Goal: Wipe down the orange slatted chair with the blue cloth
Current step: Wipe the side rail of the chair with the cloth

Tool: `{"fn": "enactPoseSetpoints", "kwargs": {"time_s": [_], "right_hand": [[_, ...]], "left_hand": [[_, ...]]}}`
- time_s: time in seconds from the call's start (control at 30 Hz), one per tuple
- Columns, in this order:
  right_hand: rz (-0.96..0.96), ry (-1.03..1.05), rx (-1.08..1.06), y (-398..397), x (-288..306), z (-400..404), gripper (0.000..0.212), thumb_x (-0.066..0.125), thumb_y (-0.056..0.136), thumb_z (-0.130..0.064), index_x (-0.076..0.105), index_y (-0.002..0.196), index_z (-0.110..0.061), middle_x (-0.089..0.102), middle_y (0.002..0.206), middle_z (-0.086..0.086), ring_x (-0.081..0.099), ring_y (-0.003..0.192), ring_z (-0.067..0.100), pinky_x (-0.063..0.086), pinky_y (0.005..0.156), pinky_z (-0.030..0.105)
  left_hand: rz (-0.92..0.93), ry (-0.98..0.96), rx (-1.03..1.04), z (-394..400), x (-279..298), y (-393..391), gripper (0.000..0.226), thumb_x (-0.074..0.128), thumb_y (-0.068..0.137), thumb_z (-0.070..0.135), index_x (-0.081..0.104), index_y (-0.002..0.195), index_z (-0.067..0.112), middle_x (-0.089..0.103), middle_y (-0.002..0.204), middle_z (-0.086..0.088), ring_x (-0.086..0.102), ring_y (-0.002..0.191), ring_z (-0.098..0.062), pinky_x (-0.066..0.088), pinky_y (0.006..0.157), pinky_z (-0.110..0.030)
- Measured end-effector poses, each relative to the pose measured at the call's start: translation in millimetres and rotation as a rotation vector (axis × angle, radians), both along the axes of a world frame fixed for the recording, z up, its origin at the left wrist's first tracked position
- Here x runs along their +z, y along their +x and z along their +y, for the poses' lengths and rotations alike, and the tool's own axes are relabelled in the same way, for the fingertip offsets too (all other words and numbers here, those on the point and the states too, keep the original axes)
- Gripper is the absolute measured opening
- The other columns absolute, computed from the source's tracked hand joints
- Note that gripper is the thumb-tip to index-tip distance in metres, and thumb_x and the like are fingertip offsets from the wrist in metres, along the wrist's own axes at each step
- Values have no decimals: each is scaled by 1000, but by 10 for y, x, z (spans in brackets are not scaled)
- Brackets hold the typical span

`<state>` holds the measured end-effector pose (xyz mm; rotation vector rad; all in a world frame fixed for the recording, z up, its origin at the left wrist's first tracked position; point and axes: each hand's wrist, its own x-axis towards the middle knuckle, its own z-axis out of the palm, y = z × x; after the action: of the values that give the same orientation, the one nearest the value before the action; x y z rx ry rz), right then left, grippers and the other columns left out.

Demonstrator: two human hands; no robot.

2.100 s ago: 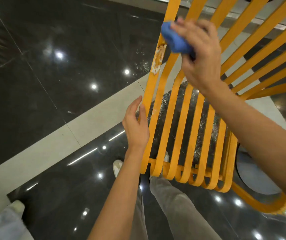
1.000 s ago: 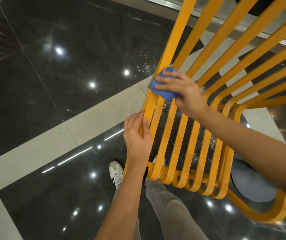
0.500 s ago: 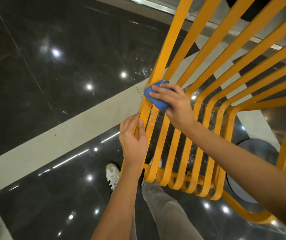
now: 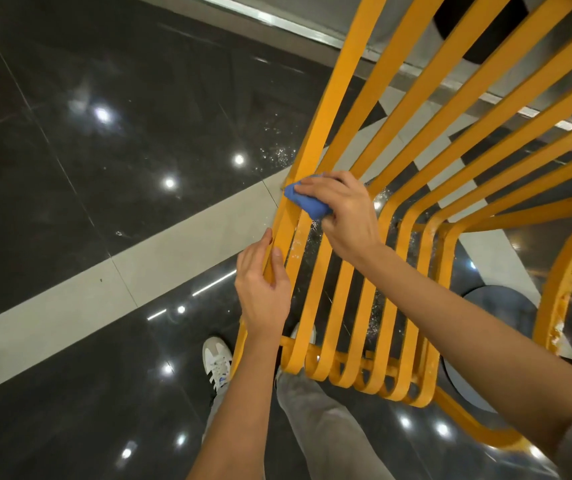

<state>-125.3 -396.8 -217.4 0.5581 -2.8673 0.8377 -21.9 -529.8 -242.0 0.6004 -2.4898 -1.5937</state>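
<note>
The orange slatted chair (image 4: 416,161) fills the right half of the view, its slats curving from the backrest down toward me. My right hand (image 4: 343,211) grips the bunched blue cloth (image 4: 307,200) and presses it onto the outermost left slats, just above the bend. My left hand (image 4: 263,289) holds the chair's left edge slat below the cloth, thumb on top and fingers wrapped round the side. White scuffs show on the slat between the two hands.
Glossy black floor tiles (image 4: 104,133) with a pale grey strip (image 4: 156,265) lie to the left. My grey trousers (image 4: 326,427) and a white shoe (image 4: 218,362) are below the chair. A round dark base (image 4: 485,341) sits on the floor at right, behind a chipped orange armrest (image 4: 561,299).
My right hand has slid the blue cloth down the left slats from high on the backrest to the bend. My left hand has kept its hold on the edge slat.
</note>
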Motion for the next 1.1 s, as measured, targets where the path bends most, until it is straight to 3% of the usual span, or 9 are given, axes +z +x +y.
{"fn": "enactPoseSetpoints", "kwargs": {"time_s": [0.17, 0.37, 0.53, 0.63, 0.7, 0.8, 0.97, 1.03, 1.1], "right_hand": [[29, 41, -69, -26, -76, -84, 44, 49, 82, -6, 69, 121, -10, 67, 125, 5, 57, 114, 32, 48, 90, 49], [-200, -155, 88, 248, 54, 43, 50, 50, 69, 8, 74, 110, -10, 73, 111, 3, 58, 107, 27, 49, 88, 47], [110, -188, -146, -543, 356, 75, 47, 44, 80, 0, 69, 119, -7, 69, 118, 6, 56, 112, 26, 45, 90, 41], [125, -55, -243, -674, 199, -40, 51, 36, 85, -13, 64, 127, -8, 62, 129, 8, 52, 120, 31, 42, 101, 40], [99, -69, -220, -434, -16, -98, 44, 45, 89, -3, 62, 129, -6, 60, 132, 11, 50, 123, 33, 37, 110, 37], [3, -247, -228, 104, -239, -180, 51, 58, 81, 17, 62, 128, -3, 60, 134, 12, 50, 126, 31, 38, 111, 43], [-191, -536, -242, 763, -234, -357, 55, 55, 73, 22, 67, 121, -3, 65, 128, 9, 54, 127, 22, 40, 111, 38], [-265, -720, -330, 786, -136, -293, 45, 51, 73, 20, 69, 111, 2, 70, 111, 10, 63, 111, 16, 51, 97, 33], [-283, -946, -572, 578, -49, -204, 28, 52, 82, 12, 67, 104, 2, 68, 92, 5, 64, 89, 10, 53, 78, 26]], "left_hand": [[-3, 5, 2, 0, -16, -4, 32, 57, 98, 13, 62, 129, 9, 62, 116, 3, 56, 114, -7, 42, 94, -10], [20, 8, 25, 4, 12, 17, 31, 59, 96, 11, 63, 127, 10, 64, 123, -2, 55, 118, -9, 41, 97, -10], [29, 0, 21, 5, -9, 9, 30, 57, 97, 12, 64, 126, 10, 65, 123, -1, 53, 118, -6, 42, 99, -12], [28, -6, 24, 10, -12, 18, 28, 57, 97, 13, 65, 124, 10, 65, 121, -1, 54, 116, -6, 40, 97, -8], [32, 4, 27, 7, -6, 30, 28, 56, 97, 12, 65, 123, 11, 66, 120, 0, 55, 116, -7, 43, 97, -14], [59, 13, 20, -7, -6, 23, 28, 53, 96, 7, 66, 121, 10, 67, 118, 1, 56, 114, -6, 48, 96, -23], [81, 53, 68, -8, 42, 10, 34, 46, 92, -2, 68, 117, 7, 67, 113, 1, 55, 106, 5, 45, 91, -13], [69, 86, 84, -6, 56, 18, 39, 44, 88, -4, 69, 116, 5, 68, 113, -2, 56, 106, 5, 45, 91, -12], [67, 110, 85, -2, 83, 22, 40, 43, 87, -2, 69, 116, 5, 68, 113, -2, 57, 107, 1, 47, 92, -16]]}}
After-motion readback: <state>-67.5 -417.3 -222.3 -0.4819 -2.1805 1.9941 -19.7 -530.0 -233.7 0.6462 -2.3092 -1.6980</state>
